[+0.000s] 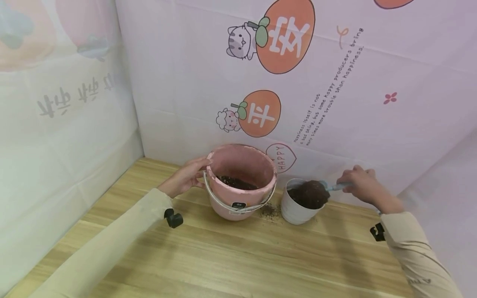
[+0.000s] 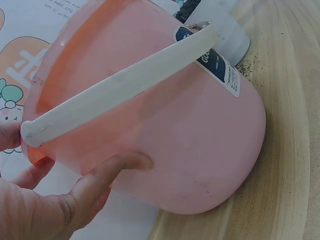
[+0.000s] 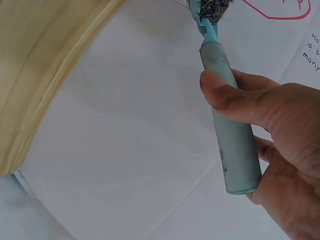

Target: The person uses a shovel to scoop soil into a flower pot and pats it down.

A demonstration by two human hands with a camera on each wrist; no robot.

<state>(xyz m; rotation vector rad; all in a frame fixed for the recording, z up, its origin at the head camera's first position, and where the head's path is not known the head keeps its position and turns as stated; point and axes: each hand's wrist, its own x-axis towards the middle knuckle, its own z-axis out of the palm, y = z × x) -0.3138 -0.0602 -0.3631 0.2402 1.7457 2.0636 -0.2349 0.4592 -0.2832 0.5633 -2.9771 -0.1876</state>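
Observation:
My left hand holds the pink bucket at its left rim; in the left wrist view its thumb presses the bucket's outer wall. Dark soil lies low inside the bucket. The bucket's white handle hangs down across the front. My right hand grips the pale blue handle of a small trowel. Heaped with soil, the trowel's blade is over the mouth of the white pot, and the heap hides most of it. Darker soil also shows within the pot.
Spilled soil is scattered on the wooden table between bucket and pot. A printed white curtain stands close behind both containers, and more curtain hangs at left and right.

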